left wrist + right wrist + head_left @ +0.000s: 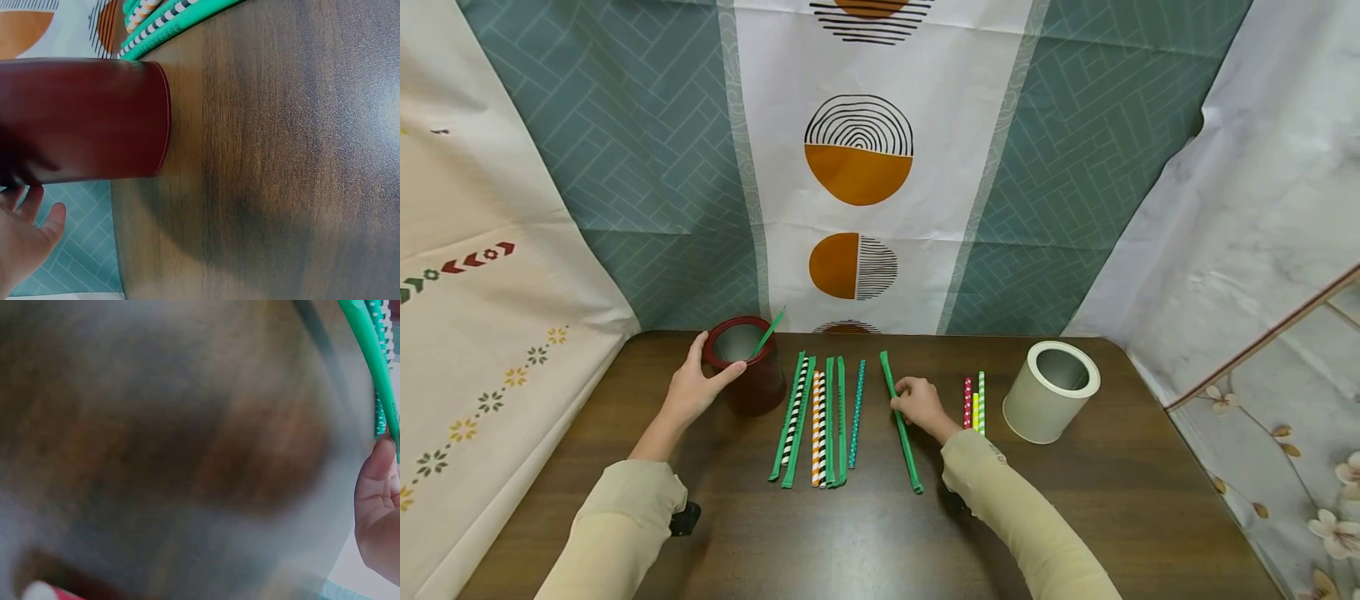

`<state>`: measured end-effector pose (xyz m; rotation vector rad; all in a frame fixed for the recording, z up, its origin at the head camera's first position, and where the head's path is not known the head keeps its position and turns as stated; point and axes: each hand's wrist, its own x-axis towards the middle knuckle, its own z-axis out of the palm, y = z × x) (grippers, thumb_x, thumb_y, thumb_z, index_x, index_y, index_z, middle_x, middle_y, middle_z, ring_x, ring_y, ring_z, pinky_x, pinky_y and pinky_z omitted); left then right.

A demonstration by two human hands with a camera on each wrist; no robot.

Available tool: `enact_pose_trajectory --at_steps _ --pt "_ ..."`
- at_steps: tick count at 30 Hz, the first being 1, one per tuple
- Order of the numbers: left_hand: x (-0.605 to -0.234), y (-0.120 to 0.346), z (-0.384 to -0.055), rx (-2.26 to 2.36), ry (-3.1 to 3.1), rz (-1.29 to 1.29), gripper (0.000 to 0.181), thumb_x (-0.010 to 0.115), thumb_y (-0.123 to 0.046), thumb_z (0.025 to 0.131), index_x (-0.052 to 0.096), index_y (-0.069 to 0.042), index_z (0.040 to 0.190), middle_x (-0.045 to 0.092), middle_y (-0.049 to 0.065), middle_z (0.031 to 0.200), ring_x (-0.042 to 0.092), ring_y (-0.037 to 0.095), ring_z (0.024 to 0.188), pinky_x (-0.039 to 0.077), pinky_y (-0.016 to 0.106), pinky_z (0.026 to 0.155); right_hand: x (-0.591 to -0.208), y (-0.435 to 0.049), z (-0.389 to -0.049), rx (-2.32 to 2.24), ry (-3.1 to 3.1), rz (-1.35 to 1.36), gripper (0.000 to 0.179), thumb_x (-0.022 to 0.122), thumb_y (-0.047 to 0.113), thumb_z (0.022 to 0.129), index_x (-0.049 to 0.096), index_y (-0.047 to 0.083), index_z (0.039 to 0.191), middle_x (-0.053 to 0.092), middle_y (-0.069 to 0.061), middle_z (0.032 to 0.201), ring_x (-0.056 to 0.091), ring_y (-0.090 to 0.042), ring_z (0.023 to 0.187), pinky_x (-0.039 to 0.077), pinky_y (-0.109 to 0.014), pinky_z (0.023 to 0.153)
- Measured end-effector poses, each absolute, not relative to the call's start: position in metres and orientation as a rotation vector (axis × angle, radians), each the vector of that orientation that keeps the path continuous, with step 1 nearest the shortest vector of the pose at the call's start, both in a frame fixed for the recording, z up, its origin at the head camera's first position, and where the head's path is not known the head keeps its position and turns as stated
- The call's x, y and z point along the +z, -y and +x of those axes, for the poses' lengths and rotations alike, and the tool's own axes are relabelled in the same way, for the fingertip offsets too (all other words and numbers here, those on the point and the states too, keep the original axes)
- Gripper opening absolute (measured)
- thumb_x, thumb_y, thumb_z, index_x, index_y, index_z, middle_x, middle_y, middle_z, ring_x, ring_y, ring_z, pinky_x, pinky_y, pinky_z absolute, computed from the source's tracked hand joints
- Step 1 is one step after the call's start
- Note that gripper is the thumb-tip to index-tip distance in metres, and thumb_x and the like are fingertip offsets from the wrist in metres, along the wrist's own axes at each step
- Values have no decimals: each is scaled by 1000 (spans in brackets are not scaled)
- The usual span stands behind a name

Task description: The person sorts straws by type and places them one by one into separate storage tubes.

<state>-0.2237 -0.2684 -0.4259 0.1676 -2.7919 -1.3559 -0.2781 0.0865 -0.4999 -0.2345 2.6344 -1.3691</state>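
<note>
My left hand (695, 390) holds a dark red cylindrical holder (754, 387) near its top, the thumb across the front and the fingers at the left side. A green-wrapped straw (770, 330) leans inside it, its tip above the rim. In the left wrist view fingertips (30, 199) lie against the holder's side (87, 119). My right hand (919, 404) pinches another green-wrapped straw (906, 446) around its upper half; in the right wrist view that straw (370, 353) rises past the thumb (379, 459).
Left of the right hand lies a row of straws: green-wrapped, black-striped (793, 417), orange-striped (816, 429) and teal dotted (857, 414). Red dotted (967, 402), yellow (975, 410) and green-striped (981, 404) straws lie to its right, before a cream holder (1037, 408). A hanging cloth (670, 183) backs the table.
</note>
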Motion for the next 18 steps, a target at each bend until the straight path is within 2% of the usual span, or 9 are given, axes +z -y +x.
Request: enact_pose_trajectory --at_steps 7,13,15,18 --pt "-425 268 -223 -1353 2798 170 96 54 -55 79 -5 -15 143 16 23 145 19 47 128 24 63 96 -482 -85 -280 -1480 -2568 -233 22 58 3 74 57 -2 95 56 -5 58 49 -14 40 47 -27 44" --pt "-425 268 -223 -1349 2799 162 96 54 -54 79 -4 -14 143 16 24 145 18 48 128 23 63 96 -466 -82 -282 -1582 -2486 -250 20 56 0 74 55 -1 95 56 -4 60 54 -29 48 49 -35 47" --pt "-426 268 -223 -1344 2799 157 95 54 -54 79 -4 -13 143 16 24 144 19 48 128 24 63 96 -460 -80 -281 -1616 -2460 -252 20 55 -1 74 55 -1 94 56 -5 60 54 -29 48 50 -36 48" --pt "-426 268 -224 -1345 2799 151 96 54 -54 79 -4 -13 143 16 24 144 19 48 128 24 63 95 -449 -77 -281 -1655 -2425 -252 20 53 -2 75 53 0 94 54 -4 60 52 -20 44 49 -34 47"
